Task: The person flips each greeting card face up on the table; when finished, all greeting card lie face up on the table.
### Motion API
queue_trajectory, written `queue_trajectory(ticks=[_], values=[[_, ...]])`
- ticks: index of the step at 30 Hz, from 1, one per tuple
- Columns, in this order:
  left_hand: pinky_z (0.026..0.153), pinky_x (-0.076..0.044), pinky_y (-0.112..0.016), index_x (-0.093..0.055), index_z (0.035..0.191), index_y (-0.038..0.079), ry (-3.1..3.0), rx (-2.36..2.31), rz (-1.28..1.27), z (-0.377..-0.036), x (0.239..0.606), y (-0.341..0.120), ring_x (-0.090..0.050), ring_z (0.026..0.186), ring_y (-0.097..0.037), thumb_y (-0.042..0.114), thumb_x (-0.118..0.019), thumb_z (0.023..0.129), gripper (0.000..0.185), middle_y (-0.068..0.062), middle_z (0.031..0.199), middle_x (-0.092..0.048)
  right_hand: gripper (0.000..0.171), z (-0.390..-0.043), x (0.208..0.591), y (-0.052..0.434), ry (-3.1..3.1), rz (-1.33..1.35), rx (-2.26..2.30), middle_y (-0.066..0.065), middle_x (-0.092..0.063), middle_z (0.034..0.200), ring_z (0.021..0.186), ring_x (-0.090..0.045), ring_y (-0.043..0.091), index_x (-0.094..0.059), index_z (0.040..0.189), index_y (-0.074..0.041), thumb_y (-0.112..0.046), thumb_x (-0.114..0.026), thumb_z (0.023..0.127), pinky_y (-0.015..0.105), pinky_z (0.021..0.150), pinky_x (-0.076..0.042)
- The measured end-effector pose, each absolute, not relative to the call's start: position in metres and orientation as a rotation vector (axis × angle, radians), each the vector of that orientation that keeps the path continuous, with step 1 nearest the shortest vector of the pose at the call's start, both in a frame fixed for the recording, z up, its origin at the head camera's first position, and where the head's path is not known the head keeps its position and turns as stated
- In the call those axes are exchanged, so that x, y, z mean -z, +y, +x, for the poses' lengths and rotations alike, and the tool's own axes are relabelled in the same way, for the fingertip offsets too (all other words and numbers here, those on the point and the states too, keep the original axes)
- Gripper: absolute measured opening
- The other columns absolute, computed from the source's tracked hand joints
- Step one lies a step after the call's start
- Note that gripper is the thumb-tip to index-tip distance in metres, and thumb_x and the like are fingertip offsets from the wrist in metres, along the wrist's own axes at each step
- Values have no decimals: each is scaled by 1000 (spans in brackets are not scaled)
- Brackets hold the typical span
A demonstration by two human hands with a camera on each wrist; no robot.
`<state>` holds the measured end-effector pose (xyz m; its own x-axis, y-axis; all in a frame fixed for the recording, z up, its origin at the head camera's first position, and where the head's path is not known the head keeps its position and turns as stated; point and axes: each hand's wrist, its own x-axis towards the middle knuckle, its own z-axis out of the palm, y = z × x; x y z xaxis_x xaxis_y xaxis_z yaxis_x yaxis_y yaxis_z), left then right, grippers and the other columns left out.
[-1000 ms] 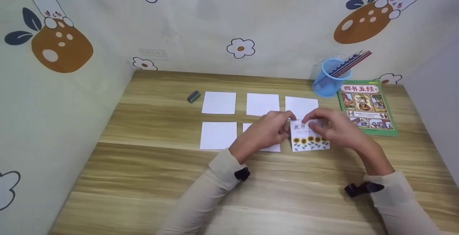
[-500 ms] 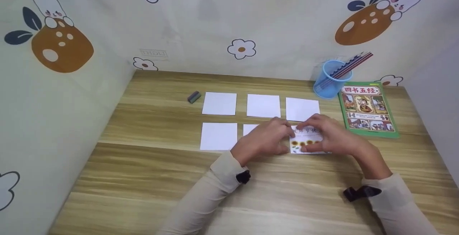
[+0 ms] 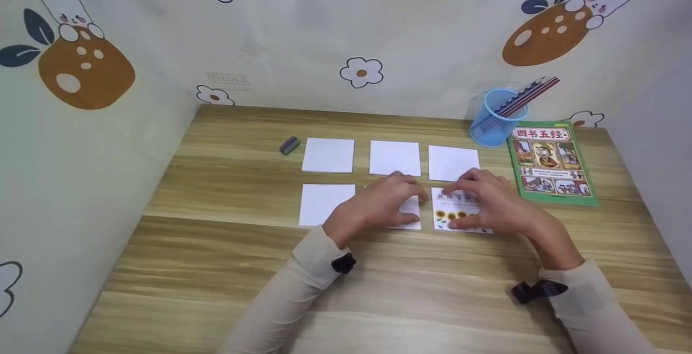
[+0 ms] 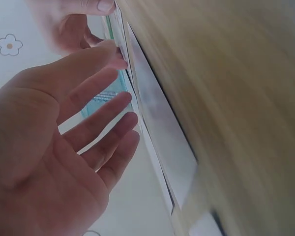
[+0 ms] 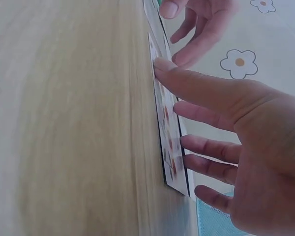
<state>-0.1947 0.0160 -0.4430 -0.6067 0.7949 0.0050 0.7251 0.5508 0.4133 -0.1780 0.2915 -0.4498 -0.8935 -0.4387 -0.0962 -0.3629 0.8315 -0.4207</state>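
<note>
Your left hand (image 3: 376, 202) is spread wide, thumb apart from the fingers, over the plain white square card (image 3: 410, 207) mid-way along the near row. Your right hand (image 3: 500, 205), also wide, touches the white paper card printed with yellow sunflowers (image 3: 446, 206), which lies flat at that row's right end. Beyond it stands a blue plastic cup (image 3: 489, 133).
</note>
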Motion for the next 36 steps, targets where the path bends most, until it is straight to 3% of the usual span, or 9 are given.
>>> queue_trajectory(ticks=[4, 10, 14, 20, 25, 36], values=[[115, -40, -35, -67, 128, 20, 2622, -602, 1209, -193, 442, -8, -50, 133, -20, 37, -75, 90, 43, 1, 136, -62, 63, -179, 449, 283, 2838, -661, 690, -5, -62, 120, 111, -53, 16, -66, 129, -31, -62, -78, 77, 44, 97, -39], [115, -40, -37, -65, 130, 21, 2640, -650, 1086, -193, 448, -36, -48, 134, -21, 48, -82, 80, 59, 0, 138, -58, 53, -184, 446, 255, 2786, -772, 808, -5, -63, 122, 116, -55, 14, -66, 129, -26, -50, -78, 83, 45, 105, -46], [114, -41, -37, -62, 133, 21, 2636, -664, 1064, -193, 451, -44, -46, 134, -20, 51, -85, 75, 70, -1, 139, -55, 55, -187, 448, 226, 2758, -852, 788, -6, -64, 124, 118, -55, 14, -66, 128, -24, -51, -80, 82, 43, 107, -46], [105, -48, -35, -60, 135, 21, 2635, -678, 1021, -194, 450, -45, -46, 127, -16, 50, -88, 72, 75, 0, 137, -51, 74, -188, 450, 196, 2755, -903, 660, -4, -60, 127, 115, -53, 14, -60, 136, -26, -58, -83, 74, 39, 100, -46], [101, -50, -35, -59, 136, 21, 2661, -616, 1002, -198, 447, -46, -48, 118, -17, 51, -89, 70, 79, 0, 131, -52, 78, -187, 450, 197, 2743, -853, 653, -1, -58, 124, 110, -50, 16, -56, 140, -29, -51, -87, 73, 37, 94, -44], [98, -50, -36, -54, 143, 24, 2639, -612, 952, -200, 446, -49, -45, 113, -19, 48, -90, 69, 86, -4, 126, -54, 79, -187, 450, 196, 2686, -838, 723, 0, -54, 126, 114, -47, 18, -50, 145, -35, -45, -87, 75, 35, 93, -44]])
